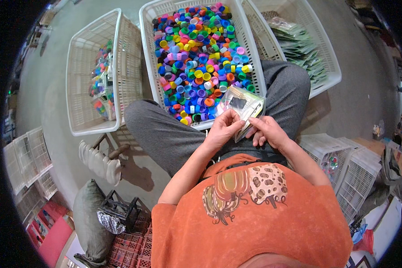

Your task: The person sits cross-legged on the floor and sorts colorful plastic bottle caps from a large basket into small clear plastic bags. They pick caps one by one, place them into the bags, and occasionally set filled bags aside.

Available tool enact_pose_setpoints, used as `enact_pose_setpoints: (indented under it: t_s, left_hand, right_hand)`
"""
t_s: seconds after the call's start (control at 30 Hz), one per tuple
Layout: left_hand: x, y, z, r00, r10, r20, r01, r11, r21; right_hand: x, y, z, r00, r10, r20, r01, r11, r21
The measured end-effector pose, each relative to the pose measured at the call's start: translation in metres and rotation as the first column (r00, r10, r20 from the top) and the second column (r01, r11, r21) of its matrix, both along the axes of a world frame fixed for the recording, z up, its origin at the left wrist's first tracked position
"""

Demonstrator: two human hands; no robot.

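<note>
A clear plastic bag (239, 102) with a printed card inside is held above the near right corner of the middle crate, over my lap. My left hand (225, 127) pinches its near edge between thumb and fingers. Close beside it, my right hand (268, 130) grips the same edge from the right, its thumb pointing at the left thumb. Small plastic caps (194, 67) in many colours fill the white basket crate (147, 58) in front of me. Whether any cap lies inside the bag is hard to make out.
At the left, a white crate (91, 27) holds several bags of coloured caps (103, 67). To the right, another white crate (330, 67) contains stacked flat green packets (299, 49). A small stool (100, 163) and a grey-green sack (88, 219) stand at my left. Stacked white baskets (353, 178) are at my right.
</note>
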State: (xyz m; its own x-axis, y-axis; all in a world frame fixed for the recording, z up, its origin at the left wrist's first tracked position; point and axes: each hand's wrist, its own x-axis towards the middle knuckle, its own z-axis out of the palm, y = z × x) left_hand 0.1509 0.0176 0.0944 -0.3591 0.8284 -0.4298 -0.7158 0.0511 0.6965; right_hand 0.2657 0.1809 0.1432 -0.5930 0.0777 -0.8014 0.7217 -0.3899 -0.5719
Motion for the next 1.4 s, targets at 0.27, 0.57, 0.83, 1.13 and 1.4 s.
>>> enact_pose_setpoints:
  t_s: [0.27, 0.57, 0.83, 1.13, 1.4]
  left_hand:
    - [0.006, -0.001, -0.016, 0.968, 0.048, -0.246, -0.062, 0.997, -0.048]
    - [0.002, 0.017, 0.002, 0.708, 0.008, -0.707, -0.131, 0.984, -0.12]
    - [0.01, 0.01, 0.005, 0.696, 0.016, -0.718, -0.134, 0.985, -0.108]
    - [-0.002, -0.004, -0.012, 0.824, 0.049, -0.565, -0.134, 0.985, -0.109]
    - [-0.001, 0.003, -0.005, 0.897, 0.085, -0.434, -0.018, 0.987, 0.157]
  right_hand:
    - [0.018, -0.003, -0.02, 0.992, -0.032, 0.118, 0.035, 0.999, -0.027]
    - [0.005, -0.01, -0.021, 0.98, -0.092, 0.178, 0.078, 0.993, 0.084]
    - [0.002, -0.006, -0.029, 0.971, -0.192, 0.141, 0.178, 0.978, 0.104]
    - [-0.013, 0.0, -0.033, 0.977, -0.056, 0.208, 0.039, 0.996, 0.084]
    - [-0.014, -0.003, -0.029, 0.985, -0.037, 0.168, 0.003, 0.98, 0.199]
